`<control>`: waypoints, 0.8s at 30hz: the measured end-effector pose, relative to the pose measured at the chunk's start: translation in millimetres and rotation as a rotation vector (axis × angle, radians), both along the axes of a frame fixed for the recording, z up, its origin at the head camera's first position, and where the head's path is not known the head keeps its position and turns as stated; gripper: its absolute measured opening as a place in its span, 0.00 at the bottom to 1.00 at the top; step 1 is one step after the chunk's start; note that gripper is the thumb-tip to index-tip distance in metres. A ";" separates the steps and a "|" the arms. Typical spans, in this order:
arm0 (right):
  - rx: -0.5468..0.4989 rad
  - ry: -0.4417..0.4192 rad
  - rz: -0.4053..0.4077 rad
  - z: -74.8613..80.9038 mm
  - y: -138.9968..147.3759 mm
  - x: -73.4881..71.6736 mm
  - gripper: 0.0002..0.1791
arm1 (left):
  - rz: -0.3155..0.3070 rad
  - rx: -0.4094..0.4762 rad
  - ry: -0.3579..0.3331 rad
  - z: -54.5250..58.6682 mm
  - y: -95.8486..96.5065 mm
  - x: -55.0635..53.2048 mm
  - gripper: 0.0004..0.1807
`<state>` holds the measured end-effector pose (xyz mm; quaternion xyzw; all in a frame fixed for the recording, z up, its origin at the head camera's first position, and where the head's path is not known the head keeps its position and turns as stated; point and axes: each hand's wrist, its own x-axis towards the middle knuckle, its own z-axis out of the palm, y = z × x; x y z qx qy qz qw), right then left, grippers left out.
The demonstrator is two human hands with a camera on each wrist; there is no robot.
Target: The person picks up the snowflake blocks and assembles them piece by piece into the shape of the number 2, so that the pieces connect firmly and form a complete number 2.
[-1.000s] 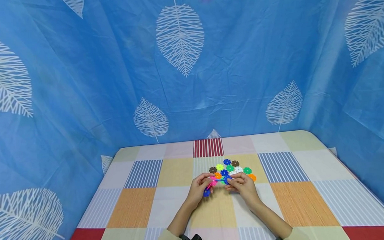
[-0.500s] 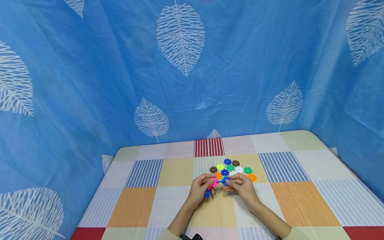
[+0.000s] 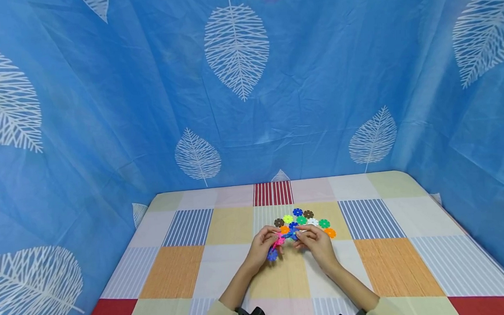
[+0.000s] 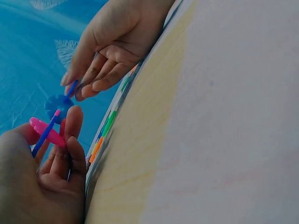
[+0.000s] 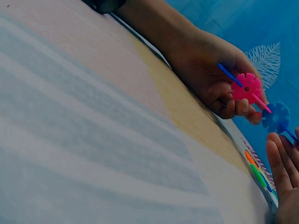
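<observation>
Over the middle of the table both hands hold a small chain of notched plastic snowflake discs, slotted into one another. My left hand (image 3: pixel 259 248) pinches a pink snowflake disc (image 5: pixel 252 83) between thumb and fingers. A blue disc (image 3: pixel 272 254) hangs from the chain at its lower left. Toward the right, another blue disc (image 5: pixel 275 116) sits between the pink part and an edge-on blue disc (image 4: pixel 71 88). My right hand (image 3: pixel 318 247) pinches that edge-on disc with thumb and forefinger, its other fingers loosely curled. Fingers partly cover the joints.
Just behind the hands lie several loose snowflake discs, among them a yellow one (image 3: pixel 288 219), a brown one (image 3: pixel 279 223), a green one (image 3: pixel 324 223) and an orange one (image 3: pixel 330 232). A patchwork cloth (image 3: pixel 189 271) covers the table. Blue leaf-print curtain (image 3: pixel 308 104) surrounds it.
My right hand has shifted slightly left, and the blue discs at its fingertips have turned and tilted. My left hand stays nearly in place with the pink disc.
</observation>
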<state>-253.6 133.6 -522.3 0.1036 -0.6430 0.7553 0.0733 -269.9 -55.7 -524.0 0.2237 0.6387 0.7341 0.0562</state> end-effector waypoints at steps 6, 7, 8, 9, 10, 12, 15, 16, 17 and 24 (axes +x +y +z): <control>0.273 0.193 -0.088 -1.5 0.6 -1.4 0.14 | -0.016 0.044 -0.021 -2.0 -1.2 -2.4 0.17; 0.315 0.227 -0.090 -2.0 0.7 -1.6 0.14 | -0.004 0.032 -0.048 -1.7 -1.2 -3.0 0.18; 0.356 0.260 -0.095 -2.5 0.9 -1.8 0.14 | 0.009 0.021 -0.079 -0.6 -1.1 -3.0 0.18; 0.400 0.295 -0.106 -2.5 1.0 -1.7 0.14 | 0.024 0.015 -0.122 0.7 -0.7 -3.2 0.19; 0.437 0.322 -0.120 -3.0 1.3 -2.3 0.15 | 0.039 0.007 -0.151 1.2 -0.6 -3.6 0.19; 0.512 0.375 -0.173 -3.6 2.4 -4.0 0.15 | 0.061 -0.002 -0.195 2.6 -0.4 -4.4 0.20; 0.647 0.437 -0.278 -5.7 4.9 -8.4 0.16 | 0.079 0.005 -0.229 5.2 -1.0 -4.7 0.18; 0.691 0.447 -0.302 -6.4 5.9 -10.0 0.16 | 0.082 0.009 -0.237 6.5 -1.5 -4.3 0.18; 0.740 0.462 -0.322 -7.4 6.9 -11.6 0.16 | 0.084 0.011 -0.249 8.5 -2.0 -3.5 0.18; 0.981 0.519 -0.316 -12.2 9.3 -18.5 0.13 | 0.091 0.038 -0.302 23.7 -3.6 4.9 0.17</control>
